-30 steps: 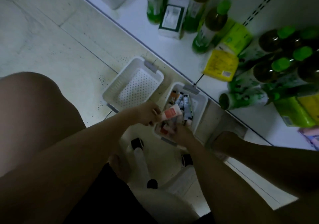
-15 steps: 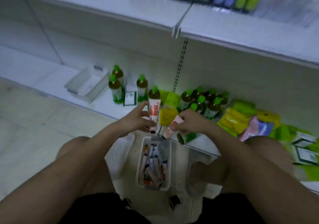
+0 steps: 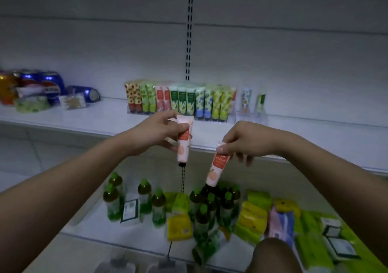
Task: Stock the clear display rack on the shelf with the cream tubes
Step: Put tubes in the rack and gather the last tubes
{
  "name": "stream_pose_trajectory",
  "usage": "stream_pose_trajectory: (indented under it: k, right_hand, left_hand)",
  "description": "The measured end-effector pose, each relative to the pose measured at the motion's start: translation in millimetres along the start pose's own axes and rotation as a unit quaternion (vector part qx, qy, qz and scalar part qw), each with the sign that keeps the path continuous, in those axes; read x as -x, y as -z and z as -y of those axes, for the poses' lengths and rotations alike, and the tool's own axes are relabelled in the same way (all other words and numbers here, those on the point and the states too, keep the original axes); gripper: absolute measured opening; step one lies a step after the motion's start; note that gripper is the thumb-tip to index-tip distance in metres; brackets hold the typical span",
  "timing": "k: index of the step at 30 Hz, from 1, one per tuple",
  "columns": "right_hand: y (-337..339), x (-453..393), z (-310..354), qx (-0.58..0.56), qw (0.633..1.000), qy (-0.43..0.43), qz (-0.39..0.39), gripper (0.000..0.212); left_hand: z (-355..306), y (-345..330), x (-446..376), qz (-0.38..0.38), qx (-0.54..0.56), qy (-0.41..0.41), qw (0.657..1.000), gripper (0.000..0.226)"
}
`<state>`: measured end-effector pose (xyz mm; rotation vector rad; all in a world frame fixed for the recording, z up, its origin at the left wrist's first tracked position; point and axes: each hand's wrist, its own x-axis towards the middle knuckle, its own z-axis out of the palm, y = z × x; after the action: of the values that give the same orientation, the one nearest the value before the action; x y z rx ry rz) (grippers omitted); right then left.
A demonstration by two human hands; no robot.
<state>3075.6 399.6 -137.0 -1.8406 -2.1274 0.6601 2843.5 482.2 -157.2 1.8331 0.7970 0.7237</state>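
A: Head view: what's held?

B: Left hand pinches one peach tube mid-frame, cap down; right hand pinches another tube, tilted.

A: The rack?

B: On the shelf behind, right slots open. Tilted entry might topple neighbouring tubes.

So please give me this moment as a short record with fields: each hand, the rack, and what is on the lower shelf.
left hand: holds a peach cream tube upright, cap down
right hand: holds a second peach tube, tilted, cap down
display rack: on the upper shelf, mostly filled, right end nearly bare
lower shelf: green bottles, yellow packs
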Motion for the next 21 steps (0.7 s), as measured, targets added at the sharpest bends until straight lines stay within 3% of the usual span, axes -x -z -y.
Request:
stream_pose_trajectory:
  k: [5,11,16,21]
  right_hand:
    - [54.6,8.8,1.5,0.115,0.992,0.006,-0.045,0.018]
    - [106.3,-1.2,-18.3,0.092,0.985,-0.023,-0.145,0.012]
    - [139.1,-22.3,-37.1,0.114,0.969,-0.026,-0.216,0.003]
    - [162.3,-54.4,-57.9,0.143,0.954,-0.036,-0.261,0.005]
  left_hand:
    - [-38.3,5.4,-21.9,0.022,-0.045,-0.046,0.998,0.018]
    - [-78.8,8.0,-53.8,-0.017,-0.141,-0.093,0.985,0.013]
    - [-106.6,-0.2,-105.0,-0.065,-0.125,-0.122,0.982,0.022]
    - [-117.5,-20.6,-158.9,-0.081,-0.133,-0.144,0.977,0.01]
